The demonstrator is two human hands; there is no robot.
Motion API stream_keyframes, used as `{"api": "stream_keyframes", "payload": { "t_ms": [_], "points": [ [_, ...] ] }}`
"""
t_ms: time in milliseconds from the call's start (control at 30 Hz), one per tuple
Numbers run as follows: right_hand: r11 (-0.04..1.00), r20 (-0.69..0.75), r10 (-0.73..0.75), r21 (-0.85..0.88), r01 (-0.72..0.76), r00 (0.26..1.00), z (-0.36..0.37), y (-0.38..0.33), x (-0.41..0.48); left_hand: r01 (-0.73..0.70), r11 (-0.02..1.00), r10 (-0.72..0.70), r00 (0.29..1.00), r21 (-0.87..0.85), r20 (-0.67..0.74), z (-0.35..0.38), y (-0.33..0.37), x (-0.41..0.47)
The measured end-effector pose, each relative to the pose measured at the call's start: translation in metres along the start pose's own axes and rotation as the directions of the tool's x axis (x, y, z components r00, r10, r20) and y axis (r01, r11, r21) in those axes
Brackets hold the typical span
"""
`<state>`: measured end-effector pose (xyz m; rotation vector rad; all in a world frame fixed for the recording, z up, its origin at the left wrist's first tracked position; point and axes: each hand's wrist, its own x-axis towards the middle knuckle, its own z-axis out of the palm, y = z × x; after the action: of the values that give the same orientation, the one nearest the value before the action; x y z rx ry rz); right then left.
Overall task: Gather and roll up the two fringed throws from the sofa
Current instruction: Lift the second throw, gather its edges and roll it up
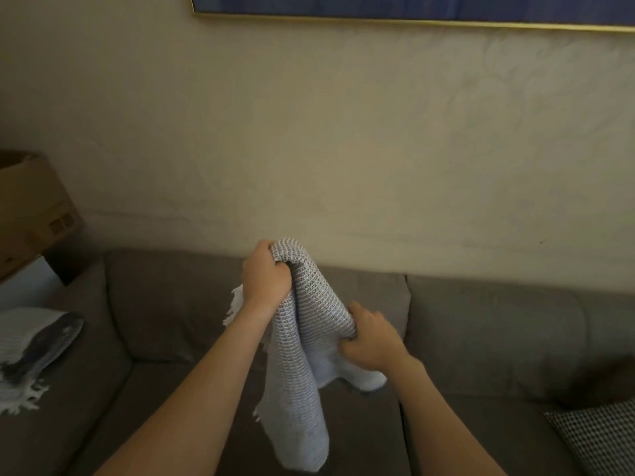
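A grey-and-white waffle-weave throw hangs folded over in the air above the grey sofa. My left hand grips its top fold at the highest point. Lower and to the right, my right hand holds the bunched side of the same throw. Its white fringe shows behind my left wrist, and the lower end dangles toward the seat. A second fringed throw, white with a dark band, lies crumpled on the sofa's left arm.
A cardboard box stands at the left behind the sofa arm. A black-and-white checked cushion lies on the seat at the lower right. A gold-framed picture hangs on the cream wall above.
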<state>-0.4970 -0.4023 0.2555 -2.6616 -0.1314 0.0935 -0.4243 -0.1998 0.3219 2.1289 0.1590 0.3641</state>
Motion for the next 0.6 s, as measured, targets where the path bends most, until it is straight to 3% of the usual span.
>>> {"api": "stream_keyframes", "payload": {
  "t_ms": [100, 267, 333, 467, 600],
  "points": [
    [0.987, -0.044, -0.068, 0.142, 0.073, 0.997, 0.007, -0.024, 0.004, -0.095, 0.994, 0.091, 0.992, 0.049, 0.085, 0.002, 0.009, -0.001],
    [0.956, -0.398, 0.009, 0.272, 0.108, 0.917, -0.010, -0.069, 0.013, -0.198, 0.973, 0.169, 0.962, 0.121, 0.214, 0.006, 0.019, -0.005],
    [0.965, -0.446, 0.054, 0.255, 0.069, 0.893, -0.022, -0.079, 0.018, -0.256, 0.957, 0.209, 0.936, 0.138, 0.285, 0.006, 0.021, -0.007],
    [0.992, -0.395, 0.077, 0.126, -0.029, 0.916, -0.036, -0.085, 0.025, -0.378, 0.918, 0.301, 0.863, 0.123, 0.407, 0.005, 0.020, -0.017],
    [0.999, -0.445, 0.007, -0.028, -0.021, 0.896, -0.045, -0.085, 0.025, -0.315, 0.947, 0.281, 0.904, 0.058, 0.322, 0.008, 0.010, -0.029]
  ]
}}
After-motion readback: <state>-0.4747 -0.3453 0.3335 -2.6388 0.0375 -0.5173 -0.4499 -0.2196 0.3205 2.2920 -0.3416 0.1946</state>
